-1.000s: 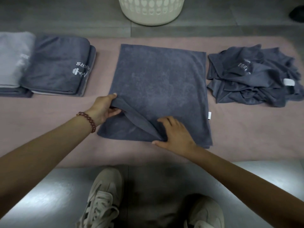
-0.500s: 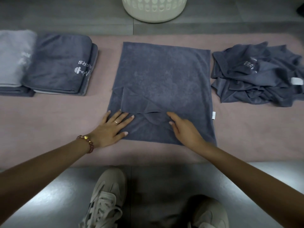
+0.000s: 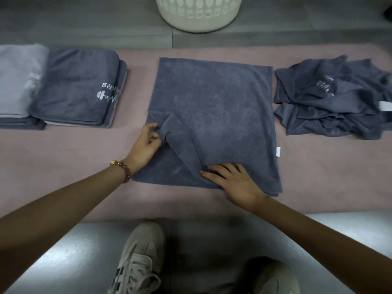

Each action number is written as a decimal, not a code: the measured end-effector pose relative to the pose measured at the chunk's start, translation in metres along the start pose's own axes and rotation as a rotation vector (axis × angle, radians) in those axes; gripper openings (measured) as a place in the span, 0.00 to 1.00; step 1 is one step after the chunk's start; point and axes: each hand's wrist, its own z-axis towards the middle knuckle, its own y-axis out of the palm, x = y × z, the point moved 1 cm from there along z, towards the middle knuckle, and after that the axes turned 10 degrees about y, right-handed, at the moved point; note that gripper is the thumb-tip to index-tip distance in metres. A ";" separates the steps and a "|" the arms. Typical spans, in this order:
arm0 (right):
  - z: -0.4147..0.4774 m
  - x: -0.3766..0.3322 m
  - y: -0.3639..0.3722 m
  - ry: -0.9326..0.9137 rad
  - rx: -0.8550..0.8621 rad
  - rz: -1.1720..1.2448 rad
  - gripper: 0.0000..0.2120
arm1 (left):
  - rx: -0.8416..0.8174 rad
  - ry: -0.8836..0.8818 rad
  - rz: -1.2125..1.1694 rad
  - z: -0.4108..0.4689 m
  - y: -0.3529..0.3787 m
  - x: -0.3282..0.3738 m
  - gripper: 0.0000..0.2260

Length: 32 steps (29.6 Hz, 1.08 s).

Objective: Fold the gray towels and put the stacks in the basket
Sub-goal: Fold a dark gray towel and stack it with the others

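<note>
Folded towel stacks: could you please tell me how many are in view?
2. A dark gray stack lies left of the spread towel; a lighter-topped stack sits beside it at the frame's left edge. More could be out of frame.

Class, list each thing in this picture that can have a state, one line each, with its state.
spread towel: lying flat on mat, left edge lifted into a crease
left hand: pinches spread towel's left edge
right hand: fingers straight, pressing spread towel's near edge
folded stacks: folded, on mat, not in basket
crumpled pile: unfolded
basket: upright, inside out of view
</note>
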 end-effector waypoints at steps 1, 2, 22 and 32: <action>0.000 0.000 0.002 -0.017 -0.001 -0.034 0.29 | 0.079 -0.063 -0.085 0.004 0.003 0.003 0.19; 0.000 0.001 0.002 -0.033 -0.013 -0.059 0.32 | 0.141 -0.114 -0.115 0.008 0.005 0.006 0.18; -0.073 0.049 0.010 0.343 0.102 0.252 0.24 | 0.149 -0.231 0.428 -0.083 -0.022 -0.019 0.11; -0.063 0.045 -0.011 1.083 0.203 0.905 0.20 | 0.218 -0.126 0.295 -0.084 -0.010 -0.002 0.05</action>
